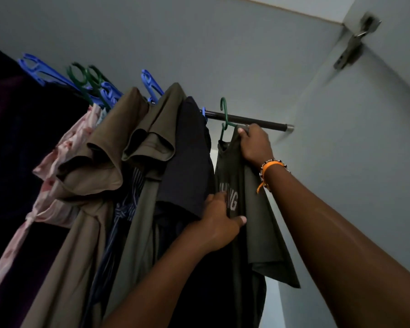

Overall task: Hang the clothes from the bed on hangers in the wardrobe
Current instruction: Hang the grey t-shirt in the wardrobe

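Grey wardrobe walls (223, 43) fill the upper half of the frame, with a metal door hinge (353, 43) blurred in the upper right corner. Across the middle runs a dark rail (253, 120), its right end meeting the side wall.

Just right of centre, a dark green T-shirt (246, 233) with pale lettering on its front hangs from a green hanger (224, 119), whose hook sits over the rail. The right hand (256, 145), at centre right, grips the shirt's shoulder just beneath the rail, fingers curled round the fabric and thumb on the near side. An orange band and a beaded bracelet (271, 170) circle that wrist. The left hand (219, 218), lower in the centre, pinches the front of the same shirt beside the lettering, thumb on the near face and fingers tucked behind.

Left of the shirt, more garments crowd the rail: a navy top (187, 162) touching it, two olive-brown shirts (100, 150), a striped piece (128, 197) between them, and a pink floral garment (57, 166). Blue hangers (40, 71) and other green hangers (85, 75) poke up at the upper left. Dark purple cloth (7, 162) covers the far left edge.
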A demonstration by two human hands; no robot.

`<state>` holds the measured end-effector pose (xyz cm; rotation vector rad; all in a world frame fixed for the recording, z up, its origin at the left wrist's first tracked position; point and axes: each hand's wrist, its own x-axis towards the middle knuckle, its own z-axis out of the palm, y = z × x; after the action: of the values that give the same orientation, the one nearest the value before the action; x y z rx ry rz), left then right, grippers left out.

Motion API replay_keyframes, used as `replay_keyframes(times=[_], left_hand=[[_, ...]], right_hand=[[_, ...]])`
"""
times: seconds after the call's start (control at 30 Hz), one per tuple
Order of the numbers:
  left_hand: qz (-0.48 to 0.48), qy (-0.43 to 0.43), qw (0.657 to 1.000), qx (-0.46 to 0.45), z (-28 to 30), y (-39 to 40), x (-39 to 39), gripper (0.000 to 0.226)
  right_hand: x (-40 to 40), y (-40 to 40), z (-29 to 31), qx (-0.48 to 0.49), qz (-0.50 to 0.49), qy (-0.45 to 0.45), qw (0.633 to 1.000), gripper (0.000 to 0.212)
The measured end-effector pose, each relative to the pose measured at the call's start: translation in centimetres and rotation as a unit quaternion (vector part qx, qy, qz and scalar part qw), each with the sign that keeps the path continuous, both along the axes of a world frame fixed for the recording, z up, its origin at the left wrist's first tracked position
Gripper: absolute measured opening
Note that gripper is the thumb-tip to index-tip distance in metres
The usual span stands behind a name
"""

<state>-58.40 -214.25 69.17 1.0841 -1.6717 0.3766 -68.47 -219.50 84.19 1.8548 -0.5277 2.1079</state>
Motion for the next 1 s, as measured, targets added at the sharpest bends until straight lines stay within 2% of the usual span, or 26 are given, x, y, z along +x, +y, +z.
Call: replay_keyframes(times=[0.1,0.3,0.43,0.5,0.57,0.63,0.7,0.77,0.8,0.87,1.0], left_hand=[[0.026,-0.012,1.000,-0.010,0.5,-1.8,0.7,0.066],[0.020,-0.006,1.000,0.001,0.9,-3.2,1.9,0.068],[-0.045,0.021,0.999,0.021,0.3,-3.9,1.7,0.080],[-0.060,0.020,0.997,0.041,-0.6,-3.8,1.3,0.089],[-0.060,-0.003,0.997,0.058,-1.7,-3.6,0.8,0.094],[-0.052,-0.034,0.995,0.073,-3.1,-3.0,0.3,0.092],[-0.030,-0.057,0.995,0.074,-4.6,-2.1,0.1,0.084],[-0.048,-0.041,0.995,0.078,-6.1,-1.0,0.1,0.079],[-0.067,-0.027,0.993,0.089,-6.9,-0.2,0.1,0.077],[-0.095,-0.001,0.988,0.120,-8.2,1.4,0.2,0.067],[-0.138,0.058,0.978,0.143,-10.9,4.5,0.1,0.052]], right_hand=[[0.9,-1.7,1.9,0.015,0.009,-0.005,1.000,0.022],[1.9,-3.3,2.1,0.072,0.062,0.003,0.995,0.034],[2.1,-3.0,-0.4,0.097,0.130,-0.014,0.987,0.015],[2.3,-2.7,-2.6,0.142,0.135,0.009,0.981,0.034],[2.3,-2.4,-5.1,0.180,0.111,0.041,0.976,0.037],[2.1,-1.7,-8.1,0.193,0.085,0.084,0.974,0.028],[1.6,-0.4,-11.6,0.222,0.073,0.118,0.965,0.005],[0.9,1.1,-15.0,0.253,0.078,0.125,0.956,0.031],[0.5,1.6,-16.5,0.265,0.070,0.124,0.954,0.031],[-0.1,2.8,-19.1,0.283,0.060,0.119,0.950,0.011],[-1.6,6.0,-23.6,0.341,0.094,0.081,0.932,0.010]])
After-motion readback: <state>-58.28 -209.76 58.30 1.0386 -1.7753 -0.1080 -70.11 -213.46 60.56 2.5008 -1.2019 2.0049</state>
